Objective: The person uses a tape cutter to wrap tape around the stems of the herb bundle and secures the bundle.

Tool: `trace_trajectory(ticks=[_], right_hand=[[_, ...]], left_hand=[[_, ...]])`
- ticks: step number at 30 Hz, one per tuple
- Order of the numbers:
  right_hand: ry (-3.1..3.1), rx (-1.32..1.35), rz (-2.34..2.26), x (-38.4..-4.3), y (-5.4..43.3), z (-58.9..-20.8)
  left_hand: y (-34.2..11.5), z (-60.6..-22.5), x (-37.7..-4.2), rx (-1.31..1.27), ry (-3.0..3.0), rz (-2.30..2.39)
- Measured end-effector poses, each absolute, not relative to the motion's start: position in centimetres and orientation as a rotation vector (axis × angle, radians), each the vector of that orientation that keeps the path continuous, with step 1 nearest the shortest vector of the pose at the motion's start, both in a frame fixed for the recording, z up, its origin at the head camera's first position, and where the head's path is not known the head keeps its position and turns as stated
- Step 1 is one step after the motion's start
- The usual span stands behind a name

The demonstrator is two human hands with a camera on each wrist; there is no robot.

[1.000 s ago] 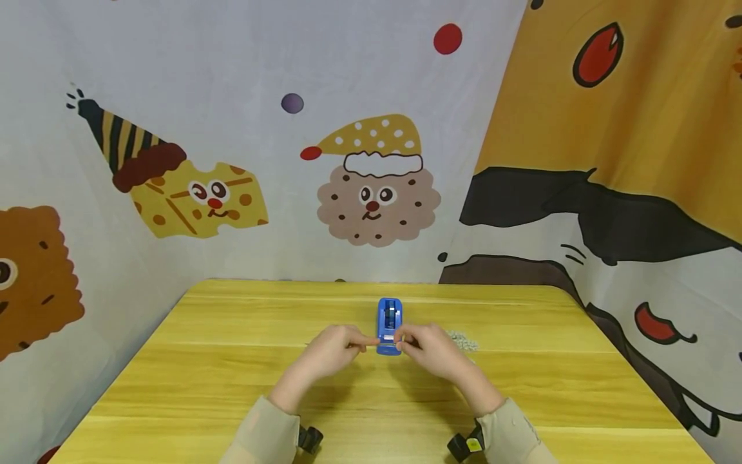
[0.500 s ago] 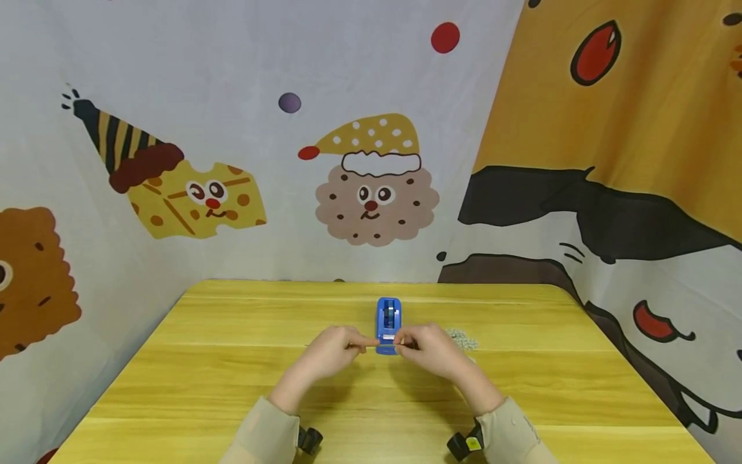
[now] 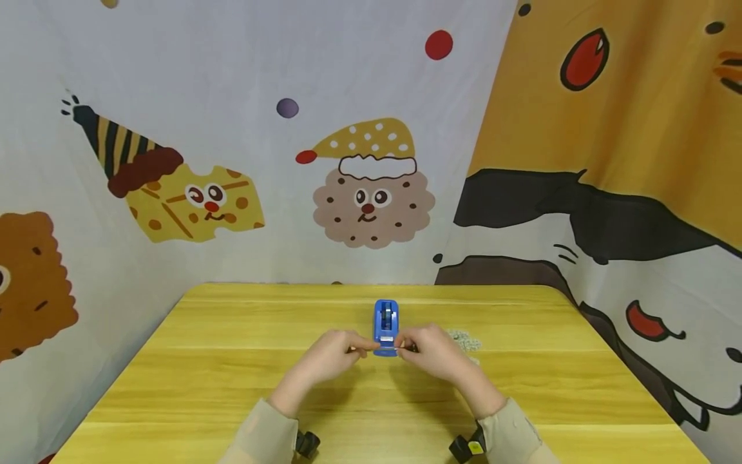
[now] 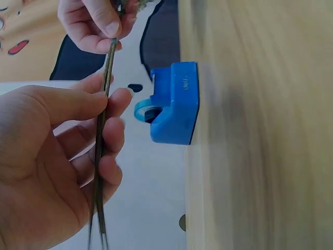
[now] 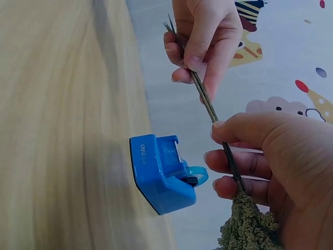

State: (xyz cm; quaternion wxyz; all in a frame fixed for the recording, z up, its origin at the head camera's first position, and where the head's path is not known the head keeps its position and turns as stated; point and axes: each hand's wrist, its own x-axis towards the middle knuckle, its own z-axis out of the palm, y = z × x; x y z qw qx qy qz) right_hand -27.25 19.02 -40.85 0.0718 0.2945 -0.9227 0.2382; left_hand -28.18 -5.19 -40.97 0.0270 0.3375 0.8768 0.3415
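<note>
Thin, dark stems (image 4: 100,151) of a small dried-flower bunch run between both hands. My left hand (image 3: 336,349) pinches them toward their bare ends, thumb on one side and fingers curled behind. Close to the clustered grey-green flower heads (image 5: 247,221), my right hand (image 3: 431,348) grips the same stems between thumb and fingers. A small bluish patch shows on the stems at the right fingertips in the left wrist view. Just beyond the hands, a blue tape dispenser (image 4: 179,109) stands on the table, with a roll of tape (image 5: 196,175) in it.
The wooden table (image 3: 232,399) reaches back to a cloth backdrop (image 3: 359,64) printed with cartoon figures. In the head view, the flower heads show just right of the right hand. Dark wrist-worn cameras (image 3: 307,444) sit below the sleeve cuffs.
The head view has shifted slightly. Both hands keep their hold on the stems near the dispenser, with only small finger movements.
</note>
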Motion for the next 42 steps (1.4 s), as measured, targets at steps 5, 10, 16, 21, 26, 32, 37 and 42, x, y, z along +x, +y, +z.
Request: trace_trajectory(ticks=[5,10,16,21,26,32,37,42], right_hand=[[-2.775,0.94,0.724,-26.6,19.5,-41.2],[-2.779,0.983,0.692,-25.8,19.9,-41.8],[-2.781,0.967,0.652,-25.1,20.0,-42.6],[-2.805,0.934,0.65,-24.6,19.9,-43.4],[-2.826,0.895,0.639,-24.5,19.7,-43.9],[-2.8,0.893,0.6,-24.4,19.7,-44.3],[-2.782,0.903,0.547,-24.4,19.7,-44.5],[-2.764,0.924,0.511,-24.5,19.7,-44.8]], left_hand=[[-5.1,-41.0,-27.6,1.106,2.67,1.01],[-5.0,-41.4,-27.1,1.181,2.641,0.93],[-5.2,-42.3,-26.6,1.254,2.68,0.77],[-5.4,-42.5,-26.2,1.243,2.697,0.72],[-5.3,-42.8,-26.1,1.231,2.718,0.669],[-4.9,-43.3,-26.5,1.221,2.759,0.599],[-4.7,-43.3,-26.5,1.201,2.779,0.557],[-4.6,-43.4,-26.5,1.192,2.786,0.525]])
